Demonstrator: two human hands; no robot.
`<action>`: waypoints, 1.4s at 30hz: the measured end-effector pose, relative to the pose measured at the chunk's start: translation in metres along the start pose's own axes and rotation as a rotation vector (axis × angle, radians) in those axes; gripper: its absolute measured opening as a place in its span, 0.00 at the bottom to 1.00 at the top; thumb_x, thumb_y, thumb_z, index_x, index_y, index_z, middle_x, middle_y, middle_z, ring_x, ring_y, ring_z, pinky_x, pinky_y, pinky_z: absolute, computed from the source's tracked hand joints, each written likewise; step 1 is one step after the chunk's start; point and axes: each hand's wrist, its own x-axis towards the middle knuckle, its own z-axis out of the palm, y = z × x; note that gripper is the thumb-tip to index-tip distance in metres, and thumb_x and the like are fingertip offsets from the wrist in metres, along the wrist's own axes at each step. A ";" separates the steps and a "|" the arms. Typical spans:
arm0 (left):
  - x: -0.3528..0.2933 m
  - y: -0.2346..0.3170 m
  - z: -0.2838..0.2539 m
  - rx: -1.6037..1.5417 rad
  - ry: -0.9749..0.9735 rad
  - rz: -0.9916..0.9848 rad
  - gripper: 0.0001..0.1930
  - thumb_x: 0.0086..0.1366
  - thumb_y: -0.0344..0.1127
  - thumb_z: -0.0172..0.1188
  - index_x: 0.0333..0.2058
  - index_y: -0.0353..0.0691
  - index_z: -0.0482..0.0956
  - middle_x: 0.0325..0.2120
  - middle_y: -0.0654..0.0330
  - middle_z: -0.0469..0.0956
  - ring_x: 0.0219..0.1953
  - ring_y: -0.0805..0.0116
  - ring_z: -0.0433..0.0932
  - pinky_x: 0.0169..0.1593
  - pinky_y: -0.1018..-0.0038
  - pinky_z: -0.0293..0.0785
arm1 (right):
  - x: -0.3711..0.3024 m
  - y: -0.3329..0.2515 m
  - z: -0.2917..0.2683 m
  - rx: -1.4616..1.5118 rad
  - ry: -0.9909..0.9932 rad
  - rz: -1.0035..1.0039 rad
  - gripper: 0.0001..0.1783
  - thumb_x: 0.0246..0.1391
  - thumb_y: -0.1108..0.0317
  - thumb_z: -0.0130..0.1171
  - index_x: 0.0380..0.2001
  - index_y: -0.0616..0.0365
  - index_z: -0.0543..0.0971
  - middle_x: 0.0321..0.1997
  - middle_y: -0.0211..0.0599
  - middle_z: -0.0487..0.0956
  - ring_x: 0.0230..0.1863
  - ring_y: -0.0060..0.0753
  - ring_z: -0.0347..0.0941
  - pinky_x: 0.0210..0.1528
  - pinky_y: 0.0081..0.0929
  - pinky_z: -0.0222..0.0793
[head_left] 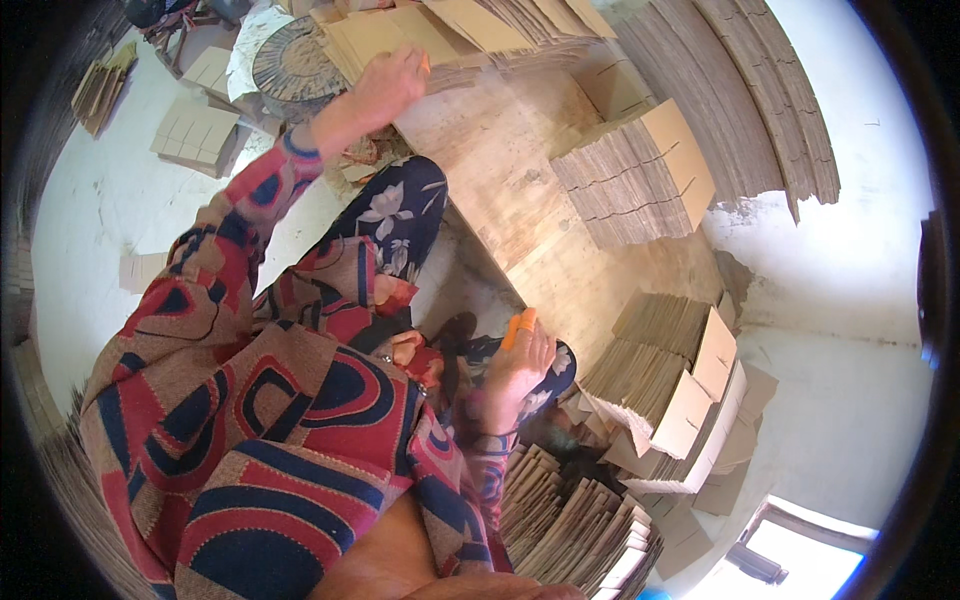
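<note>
My left hand (393, 88) reaches out over the near edge of a pile of flat brown cardboard sheets (385, 40) at the far side. Its fingers are bent and close together, with an orange cover on a fingertip; whether a sheet is between them is hidden. My right hand (518, 368) is by my right knee, beside the edge of a low wooden board (500, 170). Orange covers (518, 326) wrap its finger ends. Those fingers are loosely bent and somewhat apart, and I see nothing held in them.
A cardboard stack (620, 185) stands on the board's far right. More bundles (655, 350) lie nearer on the right, above upright sheets (575, 520). Tall piles (730, 90) lean by the wall. A round, worn disc (298, 62) and a small stack (195, 130) are at far left.
</note>
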 end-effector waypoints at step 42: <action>-0.023 0.119 0.006 -0.774 -0.291 0.051 0.14 0.56 0.42 0.64 0.23 0.37 0.75 0.21 0.47 0.76 0.27 0.46 0.77 0.28 0.58 0.71 | -0.017 0.227 -0.140 -0.604 -0.247 0.475 0.18 0.60 0.55 0.51 0.31 0.61 0.77 0.27 0.48 0.79 0.30 0.50 0.78 0.30 0.42 0.73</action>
